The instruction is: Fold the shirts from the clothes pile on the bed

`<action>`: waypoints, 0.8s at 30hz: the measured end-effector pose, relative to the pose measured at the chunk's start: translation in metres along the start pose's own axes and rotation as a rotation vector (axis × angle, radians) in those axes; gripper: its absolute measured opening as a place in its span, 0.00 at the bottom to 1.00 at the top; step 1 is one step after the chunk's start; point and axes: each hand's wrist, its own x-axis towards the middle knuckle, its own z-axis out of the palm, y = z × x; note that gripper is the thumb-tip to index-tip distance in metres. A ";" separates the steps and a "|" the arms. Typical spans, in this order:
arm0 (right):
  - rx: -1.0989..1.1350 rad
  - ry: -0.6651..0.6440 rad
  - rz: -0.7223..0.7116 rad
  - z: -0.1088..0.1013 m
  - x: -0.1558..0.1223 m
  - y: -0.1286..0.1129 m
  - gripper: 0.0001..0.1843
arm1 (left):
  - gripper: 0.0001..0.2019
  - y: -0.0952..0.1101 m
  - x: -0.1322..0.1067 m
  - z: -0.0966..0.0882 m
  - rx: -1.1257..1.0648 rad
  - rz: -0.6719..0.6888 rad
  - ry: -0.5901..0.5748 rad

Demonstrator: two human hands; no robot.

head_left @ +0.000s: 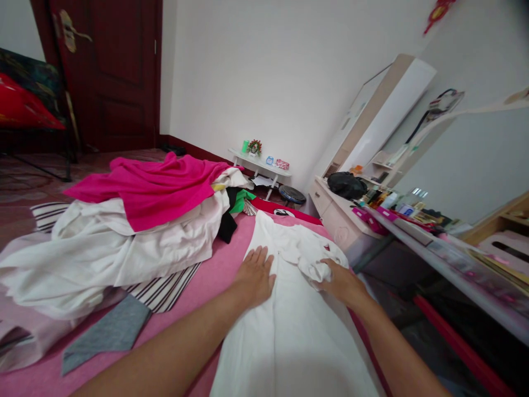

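A white garment [306, 331] lies spread lengthwise on the pink bed cover [225, 264], its far part bunched and wrinkled. My left hand [255, 275] rests flat on the garment's left edge, fingers stretched forward and holding nothing. At the right, my right hand [339, 281] has its fingers closed on a crumpled fold of the same garment; the fingertips are partly hidden by the cloth. A small dark red mark shows on the fabric just beyond that hand.
To the left is a heap of clothes with a bright pink garment [165, 182] on top and white cloth [165, 253] below. A red garment [285, 210] lies at the far edge. On the right stands a dressing table [343, 218] crowded with bottles; a low white shelf [260, 162] is against the wall.
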 end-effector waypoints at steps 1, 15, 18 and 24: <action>0.003 0.052 -0.022 0.001 -0.003 -0.001 0.26 | 0.28 0.000 0.000 0.000 0.000 0.002 0.001; 1.267 0.240 0.546 0.000 0.001 0.043 0.08 | 0.28 0.000 -0.001 -0.002 -0.008 -0.006 -0.002; 1.270 0.142 0.601 0.007 -0.007 0.046 0.07 | 0.28 0.000 0.000 -0.001 -0.005 -0.001 0.005; 0.987 0.208 0.545 0.024 -0.010 0.043 0.16 | 0.28 0.001 -0.001 -0.003 -0.003 0.002 0.011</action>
